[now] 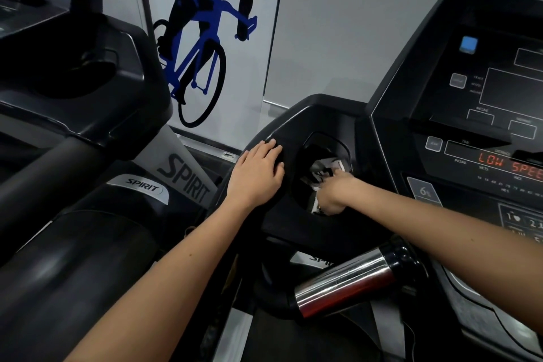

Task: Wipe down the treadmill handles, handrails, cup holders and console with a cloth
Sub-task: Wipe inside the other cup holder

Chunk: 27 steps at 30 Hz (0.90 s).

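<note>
While left hand (258, 174) rests flat, right hand (335, 194) grips a crumpled whitish cloth (324, 168) in the cup holder (316, 147).

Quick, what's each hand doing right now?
Left hand: open, resting flat on the console edge.
Right hand: gripping the cloth inside the cup holder.

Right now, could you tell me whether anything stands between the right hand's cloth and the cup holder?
Nothing visible does. The right hand holds the cloth inside the cup holder; the left hand rests flat on the rim beside it, outside the opening.
</note>
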{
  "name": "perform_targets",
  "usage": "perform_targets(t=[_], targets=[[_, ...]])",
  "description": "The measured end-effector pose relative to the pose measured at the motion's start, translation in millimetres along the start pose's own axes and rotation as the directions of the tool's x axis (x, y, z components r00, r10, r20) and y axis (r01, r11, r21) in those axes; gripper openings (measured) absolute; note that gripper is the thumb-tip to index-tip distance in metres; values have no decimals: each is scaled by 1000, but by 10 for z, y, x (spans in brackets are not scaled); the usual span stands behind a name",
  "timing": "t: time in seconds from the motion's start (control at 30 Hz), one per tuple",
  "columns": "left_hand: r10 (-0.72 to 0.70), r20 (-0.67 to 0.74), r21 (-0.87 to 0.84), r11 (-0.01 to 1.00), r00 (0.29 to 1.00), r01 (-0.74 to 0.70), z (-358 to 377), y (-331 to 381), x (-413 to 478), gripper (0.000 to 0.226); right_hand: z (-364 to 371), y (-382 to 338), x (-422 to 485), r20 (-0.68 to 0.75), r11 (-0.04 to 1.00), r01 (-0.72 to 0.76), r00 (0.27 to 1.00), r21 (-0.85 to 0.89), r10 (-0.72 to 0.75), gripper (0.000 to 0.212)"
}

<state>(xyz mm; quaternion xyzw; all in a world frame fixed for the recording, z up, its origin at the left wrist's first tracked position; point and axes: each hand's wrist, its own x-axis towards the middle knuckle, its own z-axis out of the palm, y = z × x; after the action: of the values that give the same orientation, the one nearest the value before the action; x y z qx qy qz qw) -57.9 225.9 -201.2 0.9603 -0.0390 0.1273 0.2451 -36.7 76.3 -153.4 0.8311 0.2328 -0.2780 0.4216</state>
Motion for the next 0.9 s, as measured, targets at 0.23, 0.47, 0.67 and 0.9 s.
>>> perform_targets(t=[0.23,0.47,0.67,0.9], targets=[[-2,-14,-5,1000,1000,2,-2,2,4,47,-153,0,-139,-179,676,250,968,693,-175,23],[8,-22,-28,1000,1000,-8,20,-16,35,47,133,-213,-84,-395,-133,428,893,894,217,23],[7,6,-66,998,1000,-6,8,-11,29,50,-9,-301,9,-444,-49,519,773,853,453,49],[25,48,-93,996,999,-20,-24,-58,31,51,139,-147,-214,-568,158,545,798,823,204,45]])
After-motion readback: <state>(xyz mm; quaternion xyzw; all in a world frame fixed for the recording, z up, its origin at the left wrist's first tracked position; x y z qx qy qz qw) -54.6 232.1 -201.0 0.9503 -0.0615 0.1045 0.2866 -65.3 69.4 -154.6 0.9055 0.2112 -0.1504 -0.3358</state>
